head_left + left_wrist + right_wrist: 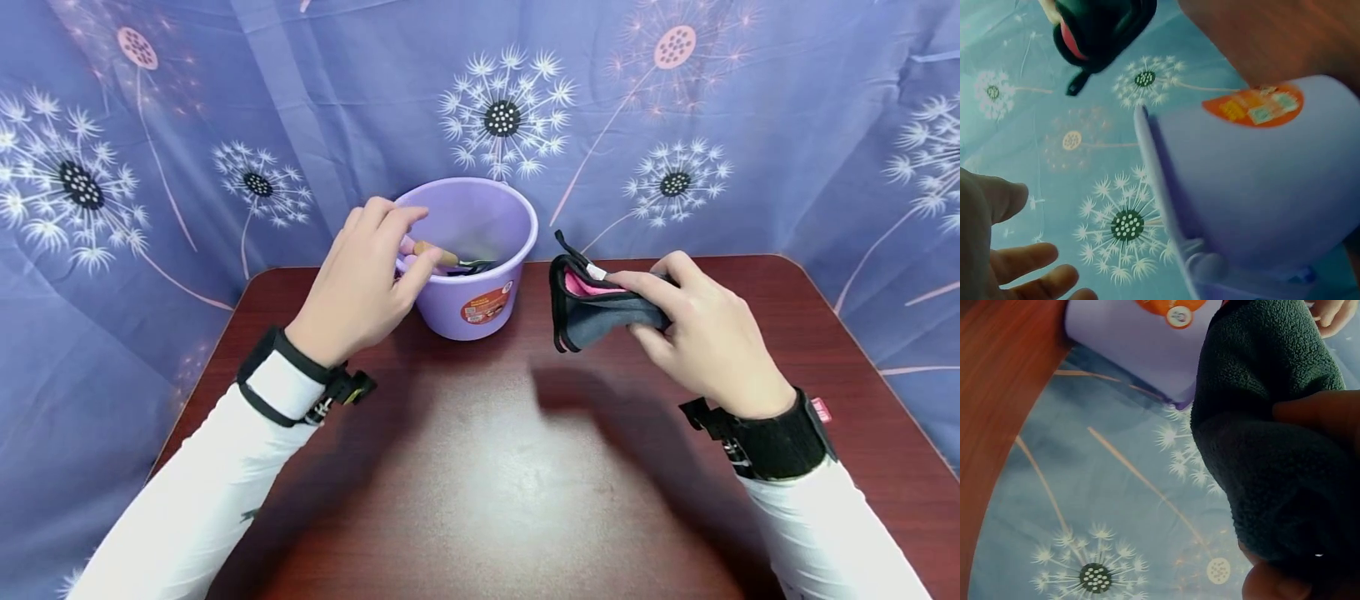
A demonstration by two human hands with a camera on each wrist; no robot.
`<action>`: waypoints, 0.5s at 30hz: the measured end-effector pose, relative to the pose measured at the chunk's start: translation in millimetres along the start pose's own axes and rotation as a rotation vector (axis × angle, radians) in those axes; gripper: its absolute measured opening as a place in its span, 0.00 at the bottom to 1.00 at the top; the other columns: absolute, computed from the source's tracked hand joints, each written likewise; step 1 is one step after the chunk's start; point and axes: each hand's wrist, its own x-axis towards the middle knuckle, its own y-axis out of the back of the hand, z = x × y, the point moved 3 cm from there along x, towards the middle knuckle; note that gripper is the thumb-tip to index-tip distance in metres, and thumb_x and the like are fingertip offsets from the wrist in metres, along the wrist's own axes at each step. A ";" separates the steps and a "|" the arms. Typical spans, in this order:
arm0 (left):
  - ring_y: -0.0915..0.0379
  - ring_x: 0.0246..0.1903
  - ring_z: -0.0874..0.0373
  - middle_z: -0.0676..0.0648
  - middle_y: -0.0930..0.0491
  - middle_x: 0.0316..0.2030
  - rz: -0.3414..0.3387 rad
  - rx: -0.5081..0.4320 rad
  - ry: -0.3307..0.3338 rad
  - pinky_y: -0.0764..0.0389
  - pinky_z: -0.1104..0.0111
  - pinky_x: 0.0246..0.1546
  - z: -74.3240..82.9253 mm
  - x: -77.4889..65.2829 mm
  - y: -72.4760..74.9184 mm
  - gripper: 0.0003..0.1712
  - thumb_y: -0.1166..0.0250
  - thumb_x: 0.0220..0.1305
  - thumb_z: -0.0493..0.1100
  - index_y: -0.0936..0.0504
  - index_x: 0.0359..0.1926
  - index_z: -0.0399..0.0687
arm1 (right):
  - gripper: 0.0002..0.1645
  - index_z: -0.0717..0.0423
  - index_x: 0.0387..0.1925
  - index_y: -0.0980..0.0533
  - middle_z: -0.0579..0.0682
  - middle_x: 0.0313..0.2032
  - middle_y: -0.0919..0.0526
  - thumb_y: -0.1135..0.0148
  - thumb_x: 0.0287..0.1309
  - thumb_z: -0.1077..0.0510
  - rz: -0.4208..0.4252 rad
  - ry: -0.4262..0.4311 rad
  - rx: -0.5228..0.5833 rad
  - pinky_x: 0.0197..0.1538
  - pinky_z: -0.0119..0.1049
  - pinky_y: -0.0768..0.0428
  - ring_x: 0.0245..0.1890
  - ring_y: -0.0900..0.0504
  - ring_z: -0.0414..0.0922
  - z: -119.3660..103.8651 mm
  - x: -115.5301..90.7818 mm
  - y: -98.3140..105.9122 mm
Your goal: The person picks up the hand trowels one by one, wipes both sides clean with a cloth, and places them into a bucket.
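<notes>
My right hand point(708, 337) grips a folded dark grey cloth point(600, 321) with black edging, a pink inner face and a black loop, held above the table. Its fuzzy outer side fills much of the right wrist view. At the left rim of a purple bucket point(442, 315), my left hand point(352, 271) hovers with relaxed, parted fingers and holds nothing. Inside the bucket lie a wooden handle point(438, 254), something pink and some dark items, partly hidden. In the left wrist view the fingers point(1025, 261) are spread apart from the bucket wall point(1254, 181).
The bucket stands near the back edge of a dark red-brown table point(480, 467) and bears an orange label point(487, 307). Behind it hangs a blue curtain point(360, 100) printed with dandelions. Both wrists wear black straps.
</notes>
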 end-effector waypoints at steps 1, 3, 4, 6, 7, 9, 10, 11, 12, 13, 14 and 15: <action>0.30 0.47 0.40 0.39 0.24 0.47 0.019 -0.004 -0.014 0.29 0.50 0.52 1.8 -4.7 -0.4 0.27 0.35 0.75 0.48 0.21 0.65 0.33 | 0.31 0.44 0.60 0.17 0.50 0.39 0.26 0.32 0.52 0.62 -0.020 -0.016 -0.004 0.23 0.45 0.32 0.24 0.31 0.44 2.0 -1.1 -1.1; 0.29 0.47 0.40 0.39 0.23 0.49 0.046 -0.015 -0.041 0.29 0.50 0.51 5.1 -14.0 -1.9 0.27 0.33 0.73 0.48 0.21 0.64 0.33 | 0.31 0.45 0.60 0.18 0.49 0.40 0.26 0.32 0.52 0.62 -0.062 -0.050 -0.012 0.23 0.45 0.31 0.24 0.31 0.44 5.5 -3.3 -4.0; 0.29 0.47 0.40 0.38 0.23 0.50 0.054 -0.022 -0.055 0.29 0.49 0.51 6.5 -18.5 -3.0 0.27 0.33 0.73 0.47 0.21 0.64 0.33 | 0.30 0.45 0.60 0.18 0.49 0.40 0.25 0.31 0.53 0.62 -0.085 -0.067 -0.016 0.23 0.45 0.31 0.24 0.30 0.44 6.7 -4.2 -6.0; 0.29 0.49 0.40 0.38 0.23 0.53 0.062 -0.030 -0.080 0.29 0.50 0.52 9.3 -26.6 -5.9 0.26 0.32 0.72 0.46 0.20 0.64 0.34 | 0.29 0.46 0.60 0.19 0.49 0.41 0.25 0.30 0.55 0.61 -0.131 -0.105 -0.022 0.23 0.46 0.31 0.24 0.30 0.45 8.8 -5.7 -10.6; 0.29 0.49 0.40 0.38 0.23 0.55 0.064 -0.029 -0.088 0.29 0.50 0.52 10.4 -30.8 -7.6 0.27 0.31 0.71 0.46 0.20 0.64 0.35 | 0.28 0.46 0.60 0.19 0.49 0.41 0.24 0.30 0.56 0.60 -0.156 -0.127 -0.021 0.23 0.46 0.30 0.24 0.29 0.46 9.6 -6.2 -13.4; 0.29 0.49 0.40 0.38 0.23 0.56 0.060 -0.025 -0.100 0.28 0.50 0.51 12.2 -38.9 -11.5 0.28 0.30 0.70 0.47 0.20 0.64 0.35 | 0.27 0.46 0.61 0.20 0.49 0.42 0.23 0.29 0.59 0.58 -0.209 -0.178 -0.017 0.24 0.49 0.28 0.25 0.28 0.47 10.9 -7.1 -19.2; 0.29 0.49 0.40 0.38 0.24 0.56 0.055 -0.020 -0.103 0.28 0.50 0.51 13.1 -42.8 -13.4 0.28 0.30 0.70 0.47 0.21 0.64 0.36 | 0.26 0.46 0.60 0.20 0.49 0.42 0.23 0.29 0.60 0.56 -0.236 -0.204 -0.014 0.25 0.50 0.27 0.25 0.27 0.47 11.5 -7.3 -22.4; 0.29 0.48 0.40 0.38 0.24 0.57 0.049 -0.014 -0.104 0.28 0.50 0.50 14.0 -46.7 -15.2 0.29 0.30 0.70 0.48 0.21 0.65 0.36 | 0.23 0.46 0.59 0.20 0.49 0.41 0.23 0.29 0.62 0.55 -0.265 -0.234 -0.006 0.26 0.51 0.26 0.26 0.26 0.48 12.2 -7.4 -25.9; 0.30 0.47 0.40 0.38 0.24 0.56 0.045 -0.003 -0.103 0.28 0.50 0.49 14.7 -50.8 -17.1 0.30 0.29 0.70 0.49 0.21 0.65 0.35 | 0.21 0.47 0.57 0.21 0.49 0.40 0.23 0.29 0.64 0.52 -0.295 -0.263 0.006 0.28 0.52 0.26 0.28 0.25 0.48 12.7 -7.4 -29.5; 0.30 0.46 0.40 0.38 0.24 0.56 0.038 0.000 -0.102 0.28 0.50 0.47 15.4 -54.7 -19.1 0.30 0.29 0.70 0.49 0.21 0.65 0.35 | 0.19 0.47 0.55 0.21 0.49 0.39 0.22 0.30 0.66 0.50 -0.328 -0.291 0.023 0.29 0.52 0.25 0.29 0.25 0.48 13.0 -7.5 -33.5; 0.30 0.46 0.40 0.37 0.24 0.56 0.030 0.003 -0.103 0.28 0.50 0.46 16.0 -58.3 -21.0 0.31 0.29 0.69 0.50 0.21 0.65 0.35 | 0.17 0.48 0.53 0.22 0.49 0.37 0.22 0.31 0.68 0.47 -0.362 -0.318 0.040 0.29 0.52 0.26 0.29 0.24 0.48 13.2 -7.8 -37.4; 0.30 0.46 0.40 0.37 0.24 0.56 0.021 0.005 -0.101 0.27 0.50 0.46 16.6 -61.9 -22.7 0.31 0.28 0.69 0.50 0.22 0.65 0.35 | 0.17 0.50 0.51 0.23 0.49 0.36 0.22 0.33 0.70 0.45 -0.394 -0.339 0.064 0.30 0.51 0.26 0.30 0.24 0.48 13.3 -7.8 -41.9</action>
